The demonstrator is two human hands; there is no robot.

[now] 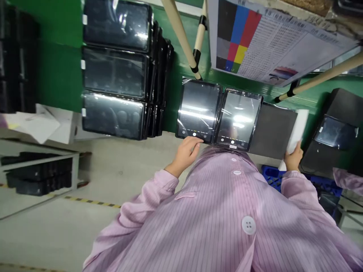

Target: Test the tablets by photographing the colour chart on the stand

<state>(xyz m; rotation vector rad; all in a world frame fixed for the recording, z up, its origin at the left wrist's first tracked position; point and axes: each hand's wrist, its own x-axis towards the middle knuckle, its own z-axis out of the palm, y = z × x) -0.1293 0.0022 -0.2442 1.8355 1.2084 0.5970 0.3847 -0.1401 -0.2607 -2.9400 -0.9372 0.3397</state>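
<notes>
Two dark tablets lie side by side at the table's near edge, a left tablet [198, 107] and a right tablet [239, 117]. Both screens are lit with camera-style controls along the bottom and reflect bright lamps. My left hand [185, 153] is at the lower edge of the left tablet, index finger stretched over its bottom part and thumb apart, holding nothing. My right hand [294, 156] grips a long, thin white piece [298, 128], seen nearly edge-on; I cannot tell its exact kind. A dark grey mat [273, 130] lies between the right tablet and that white piece.
Stacks of wrapped tablets [113, 113] stand on the green table [59, 64] to the left. Beige pipes [180, 32] and a printed colour chart [255, 41] rise behind the lit tablets. Another tablet [336, 132] rests at right. A blue plastic pallet [272, 177] shows below.
</notes>
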